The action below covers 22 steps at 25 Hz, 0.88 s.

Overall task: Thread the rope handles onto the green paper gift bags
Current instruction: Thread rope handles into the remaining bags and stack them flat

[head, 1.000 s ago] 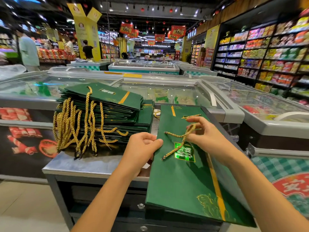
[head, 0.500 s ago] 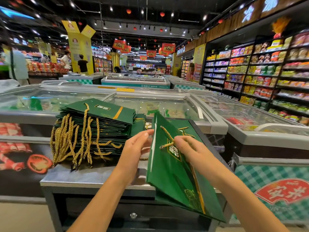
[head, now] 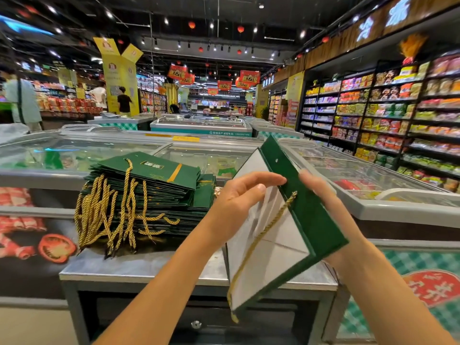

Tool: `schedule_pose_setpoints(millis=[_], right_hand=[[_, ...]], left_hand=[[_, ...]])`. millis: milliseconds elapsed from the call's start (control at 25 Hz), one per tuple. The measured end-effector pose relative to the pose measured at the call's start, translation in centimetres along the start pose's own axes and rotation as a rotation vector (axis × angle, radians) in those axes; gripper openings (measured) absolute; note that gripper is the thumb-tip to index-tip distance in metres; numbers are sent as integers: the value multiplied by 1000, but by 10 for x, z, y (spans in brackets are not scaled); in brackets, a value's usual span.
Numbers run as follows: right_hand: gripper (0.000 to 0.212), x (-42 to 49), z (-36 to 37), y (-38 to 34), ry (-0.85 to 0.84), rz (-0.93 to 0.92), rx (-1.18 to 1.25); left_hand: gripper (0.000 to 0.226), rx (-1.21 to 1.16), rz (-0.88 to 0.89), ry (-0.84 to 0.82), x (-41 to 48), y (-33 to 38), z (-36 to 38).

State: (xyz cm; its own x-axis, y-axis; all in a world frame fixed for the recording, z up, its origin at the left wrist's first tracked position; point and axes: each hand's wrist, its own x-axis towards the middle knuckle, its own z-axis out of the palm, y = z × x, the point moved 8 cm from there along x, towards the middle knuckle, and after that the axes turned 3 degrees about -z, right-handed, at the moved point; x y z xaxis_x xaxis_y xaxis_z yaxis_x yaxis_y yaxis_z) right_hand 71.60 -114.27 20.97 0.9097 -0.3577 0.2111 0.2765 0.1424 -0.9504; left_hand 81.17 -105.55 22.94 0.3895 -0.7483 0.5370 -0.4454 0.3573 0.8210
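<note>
I hold a green paper gift bag lifted off the table, its mouth spread so the white inside faces me. My left hand reaches into the mouth, fingers on the green rim. My right hand grips the bag's outer wall from behind, mostly hidden by the paper. A gold rope handle comes through a hole in the rim and hangs down inside, its end below the bag. A second hole in the rim is empty.
A stack of flat green bags with gold rope handles lies on the steel table to the left. Glass-topped freezer chests surround the table. Shelves of packaged goods line the right wall. People stand far back left.
The bag has been raised from flat on the table and turned, and its mouth now faces me. The rope end, earlier held on the green front, now hangs inside.
</note>
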Motion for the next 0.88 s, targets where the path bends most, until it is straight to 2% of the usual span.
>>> schedule_pose_setpoints(millis=[80, 160, 320, 400, 480, 520, 600, 680, 760, 800, 880], right_hand=[[32, 3, -19, 14, 54, 57, -50], [24, 6, -39, 22, 139, 50, -133], [20, 4, -74, 42, 260, 72, -327], [21, 5, -94, 54, 280, 84, -698], [33, 7, -102, 61, 275, 71, -1132], [37, 7, -100, 62, 270, 33, -1259], [37, 8, -80, 58, 212, -140, -1321], [32, 7, -51, 59, 31, -263, -1261], [26, 5, -26, 75, -187, -219, -1253], [22, 5, -20, 82, -238, -201, -1259], [13, 7, -18, 85, -200, -240, -1234]], left_hand=[[33, 44, -51, -1, -2, -14, 2], [35, 127, -131, 12, -9, -32, 0], [35, 520, -220, -90, -33, -73, -3], [42, 688, -274, -175, -48, -99, -3], [52, 835, -314, -247, -59, -119, -2], [53, 863, -323, -258, -62, -124, -3], [48, 811, -323, -209, -62, -123, -7], [38, 732, -298, -120, -59, -117, -13], [29, 707, -262, -52, -58, -111, -18], [25, 710, -246, -39, -59, -109, -20], [22, 712, -239, -60, -63, -104, -25]])
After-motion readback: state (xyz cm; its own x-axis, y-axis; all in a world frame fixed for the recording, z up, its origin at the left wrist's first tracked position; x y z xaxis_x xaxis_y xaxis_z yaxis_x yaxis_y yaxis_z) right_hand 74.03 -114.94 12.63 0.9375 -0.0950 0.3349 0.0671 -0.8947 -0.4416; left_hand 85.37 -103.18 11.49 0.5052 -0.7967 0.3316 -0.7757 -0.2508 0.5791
